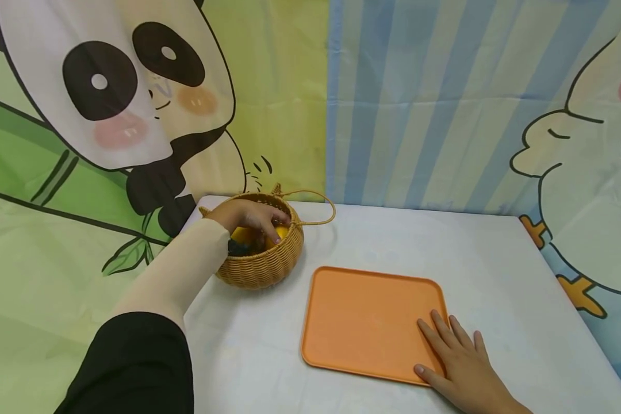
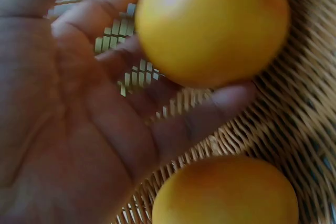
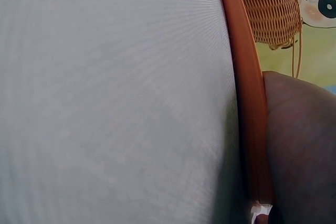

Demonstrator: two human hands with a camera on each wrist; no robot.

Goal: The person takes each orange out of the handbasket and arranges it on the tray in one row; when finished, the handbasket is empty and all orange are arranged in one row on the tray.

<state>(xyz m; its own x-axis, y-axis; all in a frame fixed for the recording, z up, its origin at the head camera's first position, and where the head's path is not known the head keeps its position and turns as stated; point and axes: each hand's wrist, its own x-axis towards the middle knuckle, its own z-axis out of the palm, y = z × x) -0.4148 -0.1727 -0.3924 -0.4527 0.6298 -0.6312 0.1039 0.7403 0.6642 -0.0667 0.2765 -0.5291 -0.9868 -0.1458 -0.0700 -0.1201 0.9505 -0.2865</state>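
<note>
My left hand [image 1: 253,217] reaches down into a round wicker basket [image 1: 261,273] at the table's back left. In the left wrist view its fingers curl about a round, smooth yellow fruit [image 2: 212,27]; the thumb's contact is hidden. A second yellow fruit [image 2: 226,192] lies lower in the basket, beneath the hand. Flat on the table lies an orange rectangular tray [image 1: 372,322]. My right hand [image 1: 463,365] rests on the tray's right front corner, fingers straight and spread, thumb over the rim.
A white-covered table [image 1: 512,276] carries the basket and tray. The basket's loop handle [image 1: 315,223] hangs out to the right. Something dark [image 1: 238,248] sits inside the basket near its front left. A cartoon-printed curtain [image 1: 419,103] stands behind.
</note>
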